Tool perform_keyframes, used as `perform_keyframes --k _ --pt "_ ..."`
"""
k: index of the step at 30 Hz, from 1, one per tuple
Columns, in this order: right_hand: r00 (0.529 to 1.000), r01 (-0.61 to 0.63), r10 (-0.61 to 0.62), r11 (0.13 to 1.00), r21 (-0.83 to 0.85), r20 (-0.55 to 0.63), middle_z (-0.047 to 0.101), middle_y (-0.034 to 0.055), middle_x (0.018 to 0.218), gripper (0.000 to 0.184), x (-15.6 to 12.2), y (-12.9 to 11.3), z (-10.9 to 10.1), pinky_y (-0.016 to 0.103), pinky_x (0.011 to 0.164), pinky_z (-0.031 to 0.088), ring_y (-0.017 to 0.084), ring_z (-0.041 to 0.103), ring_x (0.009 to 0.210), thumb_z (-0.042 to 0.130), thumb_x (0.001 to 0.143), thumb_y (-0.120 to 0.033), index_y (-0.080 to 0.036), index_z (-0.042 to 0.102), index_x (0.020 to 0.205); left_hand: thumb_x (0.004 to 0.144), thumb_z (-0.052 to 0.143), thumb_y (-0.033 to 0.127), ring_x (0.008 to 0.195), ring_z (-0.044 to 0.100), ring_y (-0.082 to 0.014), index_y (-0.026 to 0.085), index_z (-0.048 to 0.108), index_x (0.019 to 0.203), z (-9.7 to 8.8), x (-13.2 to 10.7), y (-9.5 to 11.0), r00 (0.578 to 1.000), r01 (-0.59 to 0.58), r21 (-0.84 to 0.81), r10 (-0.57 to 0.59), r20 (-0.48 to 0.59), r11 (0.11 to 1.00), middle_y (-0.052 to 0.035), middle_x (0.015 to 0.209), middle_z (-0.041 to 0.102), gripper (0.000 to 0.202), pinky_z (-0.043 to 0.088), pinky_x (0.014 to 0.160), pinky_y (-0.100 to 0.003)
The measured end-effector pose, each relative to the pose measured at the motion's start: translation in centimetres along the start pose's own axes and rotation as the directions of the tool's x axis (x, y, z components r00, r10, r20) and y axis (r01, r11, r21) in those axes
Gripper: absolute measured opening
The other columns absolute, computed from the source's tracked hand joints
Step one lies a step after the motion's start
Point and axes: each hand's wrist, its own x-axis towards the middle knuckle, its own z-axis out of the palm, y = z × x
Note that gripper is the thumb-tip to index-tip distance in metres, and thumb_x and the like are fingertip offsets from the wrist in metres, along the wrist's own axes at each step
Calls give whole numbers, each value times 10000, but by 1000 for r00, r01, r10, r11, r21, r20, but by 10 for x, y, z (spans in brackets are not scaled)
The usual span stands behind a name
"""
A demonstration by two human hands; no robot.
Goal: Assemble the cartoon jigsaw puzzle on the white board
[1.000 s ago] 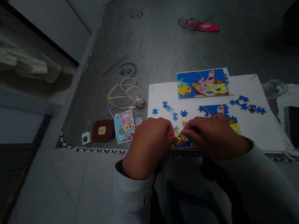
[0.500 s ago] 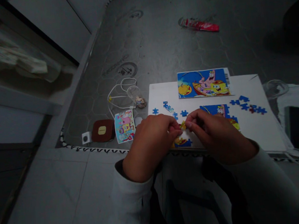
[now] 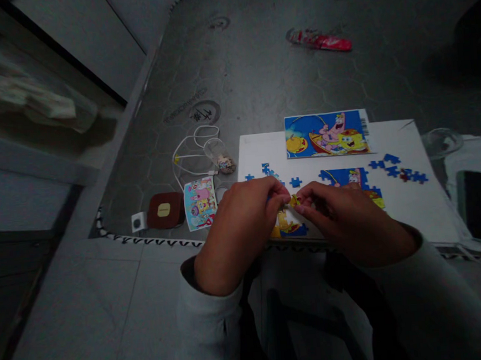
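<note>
Yellow jigsaw piece (image 3: 295,200) | axis sideways | left hand (image 3: 240,230), right hand (image 3: 349,222) | fingers clamped on it

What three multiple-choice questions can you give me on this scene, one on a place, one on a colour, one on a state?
1. Where does the picture card lie?
A. On the floor tiles
B. Over the far edge of the white board
C. On the phone

2. What colour is the wrapper?
A. Green
B. White
C. Red

3. How do the left hand and right hand stand?
A. Fingertips together at a yellow puzzle piece
B. Flat and apart
C. Both on the card

Answers:
1. B, it overlaps the board's far edge.
2. C, it shows red.
3. A, the fingertips meet at the piece.
</note>
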Motion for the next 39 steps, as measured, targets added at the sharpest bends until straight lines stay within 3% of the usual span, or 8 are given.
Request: perform_keyframes --k 5,14,18,27,35,39 --pt "999 -7 6 1000 -20 -42 699 -16 763 121 0 -1 -3 314 661 337 152 585 628 574 926 -315 -245 672 936 960 563 327 861 670 -195 245 734 953 4 -2 -1 996 20 27 -23 81 999 1 930 755 189 414 744 -323" --pt "1000 -18 19 998 -65 4 663 -35 649 160 -1 5 -6 312 644 321 149 571 581 571 930 -352 -259 672 848 963 560 306 890 682 -193 244 733 968 6 0 1 996 -41 2 41 74 999 2 958 760 184 444 784 -315" --pt "999 -36 35 998 -43 -18 678 -22 693 107 -1 7 -7 307 632 326 151 579 596 561 905 -306 -243 645 883 926 627 303 909 690 -205 270 744 995 6 0 1 997 -21 24 19 70 999 13 978 769 139 454 804 -323" --pt "999 -45 45 998 -32 0 674 -31 676 107 -1 5 -11 308 625 323 149 581 586 571 887 -299 -247 663 867 952 578 343 894 684 -210 265 742 969 9 0 -2 996 -24 83 17 86 996 0 960 763 182 434 770 -331" --pt "999 -49 49 997 -51 -7 686 -37 654 97 1 6 -14 322 642 344 158 592 575 600 870 -289 -271 686 828 983 512 366 810 664 -192 242 733 937 11 -3 2 986 -93 146 70 154 985 -22 907 745 258 402 683 -308" --pt "999 -40 41 997 -68 15 665 -45 608 62 2 8 -12 319 646 353 159 609 582 634 853 -282 -270 686 820 929 608 362 786 651 -194 266 718 903 13 -4 2 987 -69 153 46 152 986 7 858 732 149 359 642 -308"
